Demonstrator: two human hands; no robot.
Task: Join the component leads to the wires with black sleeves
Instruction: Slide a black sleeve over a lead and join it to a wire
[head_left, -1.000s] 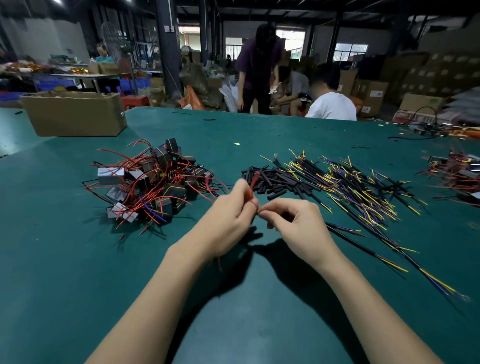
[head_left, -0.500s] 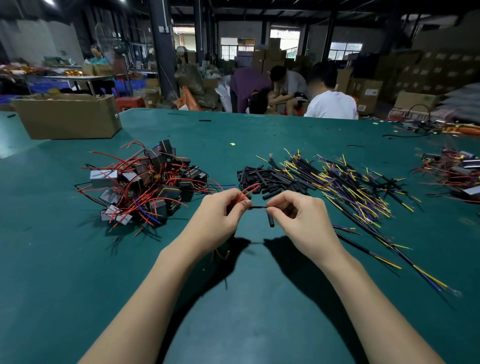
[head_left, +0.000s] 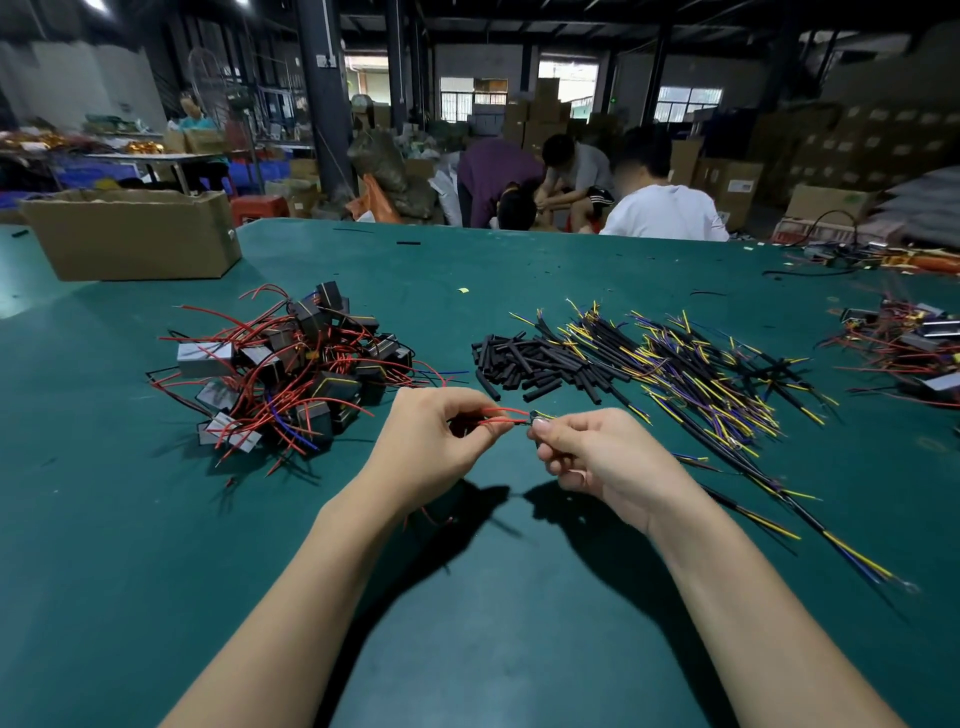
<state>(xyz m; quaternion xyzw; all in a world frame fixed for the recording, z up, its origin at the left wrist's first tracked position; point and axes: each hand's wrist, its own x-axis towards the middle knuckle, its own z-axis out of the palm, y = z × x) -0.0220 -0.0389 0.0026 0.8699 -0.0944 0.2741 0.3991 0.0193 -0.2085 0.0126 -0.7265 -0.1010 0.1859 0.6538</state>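
Across a wide green work mat (head_left: 519, 649) in a dim warehouse stacked with cartons, a brown cardboard box (head_left: 135, 234) sits at the far left and several people (head_left: 660, 208) crouch beyond the table's far edge. Left of centre lies a tangled heap of boxy black components (head_left: 291, 374) with thin red leads. To the right lie short, matte black sleeves (head_left: 524, 364), then a spread of sheathed wires (head_left: 701, 384) with yellow and purple ends. Above the mat, near its middle, the left hand (head_left: 431, 447) pinches two glossy red leads (head_left: 501, 415), while the right hand (head_left: 597, 457), fingers curled, pinches a small dark piece where the lead tips meet it; its details are too small to tell.
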